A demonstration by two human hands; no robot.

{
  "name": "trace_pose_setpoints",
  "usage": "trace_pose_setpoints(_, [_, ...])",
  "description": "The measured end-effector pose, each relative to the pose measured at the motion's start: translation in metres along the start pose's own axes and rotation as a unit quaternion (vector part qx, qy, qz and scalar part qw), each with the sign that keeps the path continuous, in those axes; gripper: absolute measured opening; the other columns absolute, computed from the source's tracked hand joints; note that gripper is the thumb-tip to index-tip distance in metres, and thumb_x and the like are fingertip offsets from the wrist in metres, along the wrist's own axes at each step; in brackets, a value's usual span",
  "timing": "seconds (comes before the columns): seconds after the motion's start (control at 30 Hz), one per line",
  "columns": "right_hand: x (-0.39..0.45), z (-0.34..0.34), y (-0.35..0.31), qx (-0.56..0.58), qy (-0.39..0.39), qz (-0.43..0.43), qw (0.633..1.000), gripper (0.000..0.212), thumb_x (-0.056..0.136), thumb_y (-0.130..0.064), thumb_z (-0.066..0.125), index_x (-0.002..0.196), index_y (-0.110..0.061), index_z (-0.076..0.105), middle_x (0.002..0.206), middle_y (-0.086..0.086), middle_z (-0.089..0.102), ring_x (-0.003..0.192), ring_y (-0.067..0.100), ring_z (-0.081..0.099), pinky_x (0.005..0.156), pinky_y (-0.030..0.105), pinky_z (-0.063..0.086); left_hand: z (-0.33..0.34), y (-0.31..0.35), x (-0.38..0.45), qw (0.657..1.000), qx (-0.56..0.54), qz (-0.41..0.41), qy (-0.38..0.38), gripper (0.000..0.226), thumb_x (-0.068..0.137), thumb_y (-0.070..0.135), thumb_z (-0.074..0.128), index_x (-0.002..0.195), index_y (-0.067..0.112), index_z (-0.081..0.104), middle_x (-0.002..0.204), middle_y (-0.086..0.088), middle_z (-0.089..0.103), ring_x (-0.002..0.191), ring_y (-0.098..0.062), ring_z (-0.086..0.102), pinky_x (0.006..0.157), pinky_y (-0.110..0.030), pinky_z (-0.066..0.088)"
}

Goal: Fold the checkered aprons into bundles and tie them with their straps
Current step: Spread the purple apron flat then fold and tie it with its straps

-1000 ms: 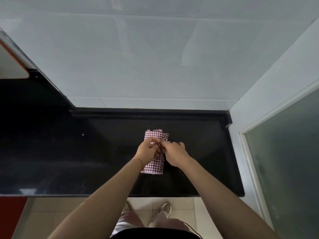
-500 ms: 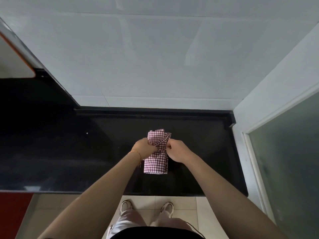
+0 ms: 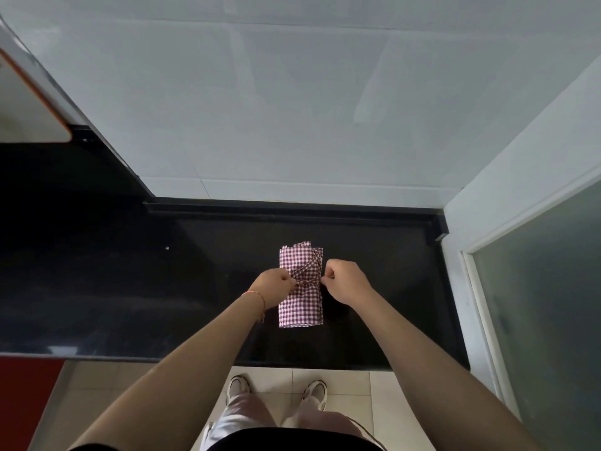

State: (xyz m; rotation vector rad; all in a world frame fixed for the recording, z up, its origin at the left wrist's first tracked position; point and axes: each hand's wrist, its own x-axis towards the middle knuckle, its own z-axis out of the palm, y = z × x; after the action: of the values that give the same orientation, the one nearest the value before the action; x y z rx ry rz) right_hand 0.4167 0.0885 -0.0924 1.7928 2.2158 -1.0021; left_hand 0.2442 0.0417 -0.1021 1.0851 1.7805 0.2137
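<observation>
Checkered strap ends run out to either side: the left hand [image 3: 272,285] and the right hand [image 3: 345,279] each have fingers curled, apparently pinching one end, though the ends themselves are too small to see clearly. Between them the folded apron [image 3: 300,307] lies on the black counter [image 3: 130,288], strap [image 3: 304,270] crossed over it. Uneven pulling could skew the bundle or let the knot slip loose.

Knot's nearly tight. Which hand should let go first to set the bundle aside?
Probably right hand: it pinches only a strap end beside the bundle. Left hand lies against the bundle at the knot, steadying it.
</observation>
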Motion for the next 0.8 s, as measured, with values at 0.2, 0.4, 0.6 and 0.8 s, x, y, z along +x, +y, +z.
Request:
trace_pose_setpoints(0.2, [0.001, 0.003, -0.005, 0.054, -0.029, -0.018, 0.998, 0.015, 0.097, -0.026, 0.061, 0.11, -0.019, 0.066, 0.108, -0.003, 0.065, 0.094, 0.011, 0.06, 0.084, 0.028, 0.048, 0.003, 0.019, -0.008, 0.99, -0.124, 0.046, 0.04, 0.026, 0.095, 0.019, 0.06, 0.084, -0.003, 0.067, 0.077, -0.008, 0.057, 0.071, -0.017, 0.051, 0.069, -0.032, 0.048])
trace_pose_setpoints(0.4, [0.0, 0.005, -0.004, 0.057, -0.037, -0.017, 0.998, 0.016, 0.097, -0.021, 0.06, 0.11, -0.017, 0.069, 0.112, 0.001, 0.067, 0.101, 0.016, 0.062, 0.091, 0.031, 0.05, 0.012, 0.015, -0.006, 0.982, -0.179, 0.049, 0.041, 0.022, 0.099, 0.021, 0.057, 0.096, 0.007, 0.074, 0.096, -0.009, 0.071, 0.084, -0.013, 0.061, 0.08, -0.026, 0.052])
trace_pose_setpoints(0.6, [-0.001, -0.013, -0.013, 0.095, -0.076, -0.027, 0.992, 0.02, 0.097, -0.027, 0.062, 0.096, -0.009, 0.069, 0.093, 0.006, 0.068, 0.082, 0.018, 0.065, 0.081, 0.034, 0.054, 0.019, 0.012, 0.003, 0.986, -0.125, 0.075, 0.081, 0.012, 0.094, 0.023, 0.067, 0.091, 0.019, 0.077, 0.08, 0.004, 0.07, 0.07, -0.005, 0.059, 0.063, -0.016, 0.045])
trace_pose_setpoints(0.8, [0.006, -0.023, -0.021, 0.12, -0.063, -0.039, 0.99, 0.008, 0.098, -0.019, 0.059, 0.095, -0.02, 0.066, 0.082, 0.002, 0.07, 0.058, 0.008, 0.062, 0.054, 0.018, 0.044, 0.021, 0.012, 0.003, 0.993, -0.028, 0.109, 0.042, 0.016, 0.098, 0.015, 0.058, 0.099, 0.02, 0.073, 0.088, 0.007, 0.066, 0.081, -0.01, 0.06, 0.07, -0.015, 0.044])
